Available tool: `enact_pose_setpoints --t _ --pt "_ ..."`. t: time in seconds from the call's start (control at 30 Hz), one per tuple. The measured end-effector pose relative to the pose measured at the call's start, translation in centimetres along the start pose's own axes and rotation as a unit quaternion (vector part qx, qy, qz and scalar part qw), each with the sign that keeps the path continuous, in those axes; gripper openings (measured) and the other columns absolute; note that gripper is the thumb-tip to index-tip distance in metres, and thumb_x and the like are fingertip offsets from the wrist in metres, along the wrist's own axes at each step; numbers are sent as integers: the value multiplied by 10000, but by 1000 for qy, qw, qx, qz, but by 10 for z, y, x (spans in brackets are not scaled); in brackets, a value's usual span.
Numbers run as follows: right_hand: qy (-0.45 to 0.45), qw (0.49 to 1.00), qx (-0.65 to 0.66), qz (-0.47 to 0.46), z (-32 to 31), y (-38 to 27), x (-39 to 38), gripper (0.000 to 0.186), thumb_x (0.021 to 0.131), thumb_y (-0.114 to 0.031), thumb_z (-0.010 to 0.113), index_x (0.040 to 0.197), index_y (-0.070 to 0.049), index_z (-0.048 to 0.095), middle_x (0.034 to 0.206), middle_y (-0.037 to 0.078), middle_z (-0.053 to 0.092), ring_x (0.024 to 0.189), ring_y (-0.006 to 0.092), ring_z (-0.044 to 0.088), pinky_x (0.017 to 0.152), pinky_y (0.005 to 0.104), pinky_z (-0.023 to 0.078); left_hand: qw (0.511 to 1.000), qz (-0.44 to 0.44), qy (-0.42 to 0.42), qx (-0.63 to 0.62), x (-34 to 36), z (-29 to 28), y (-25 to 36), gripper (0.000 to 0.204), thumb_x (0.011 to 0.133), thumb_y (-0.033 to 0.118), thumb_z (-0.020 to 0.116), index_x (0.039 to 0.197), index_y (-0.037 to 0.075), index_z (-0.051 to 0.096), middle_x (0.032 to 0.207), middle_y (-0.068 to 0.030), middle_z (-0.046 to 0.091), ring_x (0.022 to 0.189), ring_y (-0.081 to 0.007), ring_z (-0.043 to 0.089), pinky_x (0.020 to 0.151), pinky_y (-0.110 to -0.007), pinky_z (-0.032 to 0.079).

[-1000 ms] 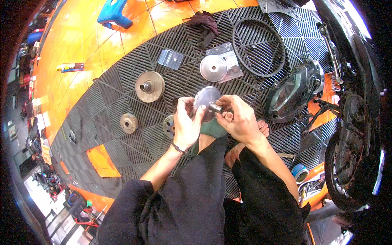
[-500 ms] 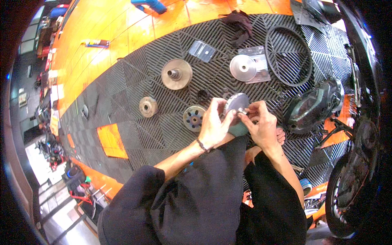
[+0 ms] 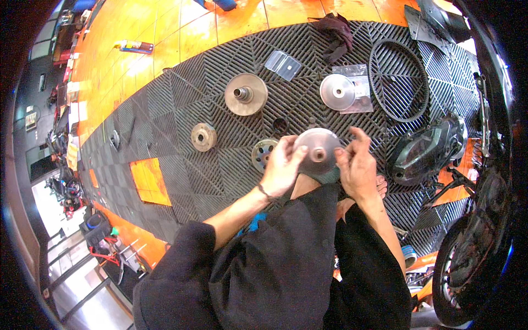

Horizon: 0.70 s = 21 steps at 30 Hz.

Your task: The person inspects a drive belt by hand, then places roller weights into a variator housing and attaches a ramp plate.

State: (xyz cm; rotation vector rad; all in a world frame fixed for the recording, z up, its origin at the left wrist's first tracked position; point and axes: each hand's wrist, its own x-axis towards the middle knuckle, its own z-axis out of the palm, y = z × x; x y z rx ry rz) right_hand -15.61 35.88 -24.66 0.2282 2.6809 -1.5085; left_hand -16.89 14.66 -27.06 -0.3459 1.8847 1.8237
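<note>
A round silver metal pulley disc point(image 3: 331, 144) with a raised centre hub is held up above my lap, its hub side facing up. My left hand point(image 3: 283, 168) grips its left rim, thumb on the face and fingers partly hidden behind. At the right rim, the thumb of my right hand point(image 3: 357, 168) presses on the edge, with one finger raised away from it. Just left of the held disc lies a round clutch part point(image 3: 260, 155) with dark holes, partly covered by my left hand. A small dark ring point(image 3: 280, 125) lies beyond that hand.
On the grey slatted mat point(image 3: 181, 104) lie a shafted pulley half point(image 3: 255, 104), a small round hub point(image 3: 204, 137), a second silver disc point(image 3: 333, 92) on a plastic packet, a drive belt point(image 3: 422, 103) and a dark cover point(image 3: 423, 157). A motorcycle wheel point(image 3: 448, 269) stands at right.
The disc has tilted from a steep angle to show its hub face. My right hand has shifted from pinching near its underside to the right rim, one finger now raised.
</note>
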Motion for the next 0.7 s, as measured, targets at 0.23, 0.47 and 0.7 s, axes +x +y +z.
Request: enact_pose_setpoints --t 0.23,0.47,0.7 --pt "89 991 -13 102 -16 41 -9 441 1020 -218 643 1367 1 483 678 87 572 602 181 558 612 343 466 985 -90 91 -118 -12 -110 -63 489 1022 179 646 1407 -74 484 1312 -125 629 1142 -193 626 996 -341 508" --pt "56 987 -1 149 0 63 -32 440 971 -177 703 1339 1 541 732 66 628 615 139 561 605 311 471 989 -117 84 26 3 -136 -65 502 1009 208 678 1402 -71 538 1296 -124 663 1173 -203 608 1039 -336 450" --pt "64 983 2 171 -4 84 -44 448 956 -173 716 1344 -23 549 781 70 666 661 141 599 654 313 507 981 -163 9 100 16 -146 -57 556 965 227 743 1403 -63 561 1322 -152 671 1238 -217 612 1096 -341 439"
